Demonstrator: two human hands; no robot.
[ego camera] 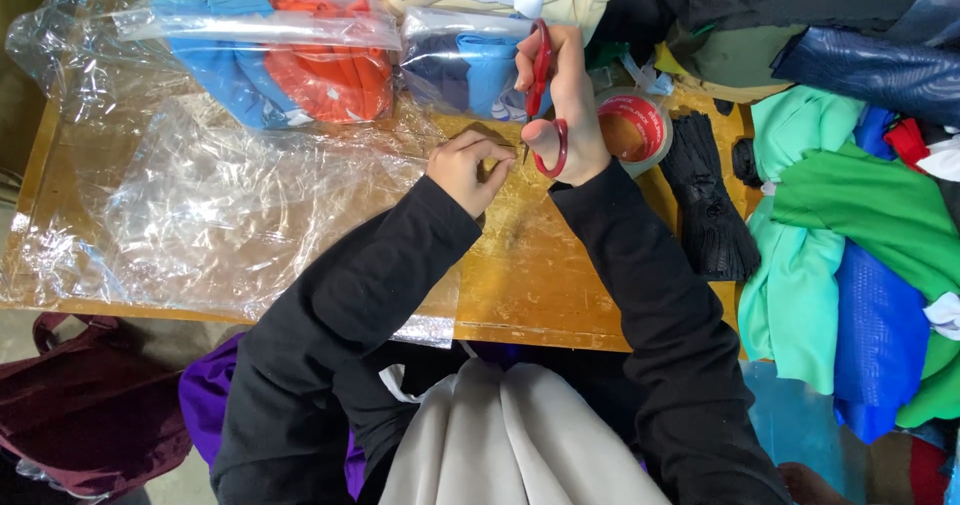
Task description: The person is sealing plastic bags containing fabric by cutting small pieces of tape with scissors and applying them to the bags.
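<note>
- Scissors (pixel 541 95) with red handles are gripped in the right hand (pixel 563 100), the fingers threaded through the loops and closed on them; the blade tip is pointed down toward the left fingertips.
- Clear plastic sheeting (pixel 220 205) is spread well to the left of the fingers, over the wooden table (pixel 540 275).
- Bagged blue and orange garments (pixel 290 65) are stacked beyond the sheeting, up and left of the fingers.
- A small item is pinched by the left hand (pixel 468 168), fingers pressed together just beside the scissor tip; what is pinched cannot be made out.
- A roll of tape (pixel 636 130) with a red core is seen just right of the right hand, partly behind it.
- A black textured cloth (pixel 710 205) is laid further right.
- Green and blue fabrics (pixel 850 245) are piled farthest right.
</note>
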